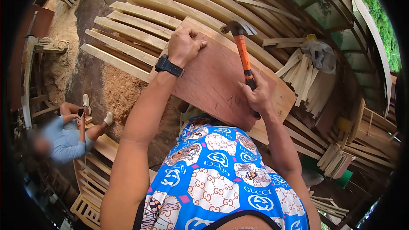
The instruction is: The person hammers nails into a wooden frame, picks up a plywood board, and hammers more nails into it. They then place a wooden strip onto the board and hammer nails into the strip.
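Observation:
In the head view a claw hammer [243, 53] with an orange and black handle is gripped low on its handle by my right hand [257, 93]. Its dark head points up and away over a reddish-brown wooden panel [208, 79]. That panel lies on a paler board [279, 96], which shows along the far and right edges. My left hand [184, 44], with a black watch at the wrist, rests on the panel's far left corner. Its fingers are curled closed; anything inside them is too small or hidden to make out. Dark marks are written on the panel near my body.
Long wooden slats [140, 21] lie in rows beyond and left of the panel. Bundled short strips [302, 76] and a clear plastic bag [320, 54] are to the right. A person [70, 138] sits at the left holding a phone. Sawdust [123, 91] covers some ground.

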A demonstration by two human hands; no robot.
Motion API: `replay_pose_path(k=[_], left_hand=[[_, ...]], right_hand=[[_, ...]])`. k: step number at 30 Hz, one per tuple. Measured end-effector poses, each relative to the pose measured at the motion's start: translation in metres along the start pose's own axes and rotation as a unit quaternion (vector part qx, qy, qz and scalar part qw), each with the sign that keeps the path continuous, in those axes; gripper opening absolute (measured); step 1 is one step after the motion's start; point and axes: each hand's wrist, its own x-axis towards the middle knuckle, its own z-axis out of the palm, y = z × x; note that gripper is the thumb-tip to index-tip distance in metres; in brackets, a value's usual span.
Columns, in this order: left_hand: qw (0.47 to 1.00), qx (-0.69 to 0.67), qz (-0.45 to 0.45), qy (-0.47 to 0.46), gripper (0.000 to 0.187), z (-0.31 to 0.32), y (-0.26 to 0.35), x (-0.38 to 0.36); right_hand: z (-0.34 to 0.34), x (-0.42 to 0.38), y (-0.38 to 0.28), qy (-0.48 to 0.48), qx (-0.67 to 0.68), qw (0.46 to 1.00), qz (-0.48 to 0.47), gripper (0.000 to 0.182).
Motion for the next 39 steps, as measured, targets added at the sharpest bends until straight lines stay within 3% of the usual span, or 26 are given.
replay_pose_path(k=[3,5,9,12,27,33,36,39], left_hand=[[1.000,-0.014,0.012,-0.008,0.038,0.001,0.004,-0.005],[0.998,-0.044,0.041,0.006,0.036,0.001,0.006,-0.010],[0.998,-0.062,0.025,-0.010,0.035,-0.005,0.016,-0.016],[0.996,-0.085,0.041,-0.009,0.034,-0.006,0.018,-0.017],[0.992,-0.110,0.045,-0.052,0.031,-0.009,0.019,-0.019],[0.989,-0.038,0.137,-0.033,0.040,-0.014,0.024,-0.007],[0.963,0.029,0.130,-0.233,0.045,-0.027,0.018,0.015],[0.959,0.039,0.156,-0.233,0.046,-0.030,0.014,0.017]], right_hand=[[-0.003,-0.008,-0.001,0.010,-0.005,1.000,-0.007,0.048],[-0.003,-0.012,0.001,0.004,0.057,0.997,0.050,0.048],[-0.005,-0.018,-0.004,0.023,0.051,0.997,0.054,0.047],[-0.008,-0.022,-0.012,0.021,0.112,0.985,0.133,0.047],[-0.014,-0.030,-0.012,0.005,0.108,0.987,0.115,0.048],[-0.012,-0.029,-0.005,0.018,0.088,0.991,0.100,0.051],[-0.012,-0.030,0.000,0.021,0.066,0.995,0.079,0.055],[-0.011,-0.028,0.000,0.031,0.066,0.995,0.065,0.058]])
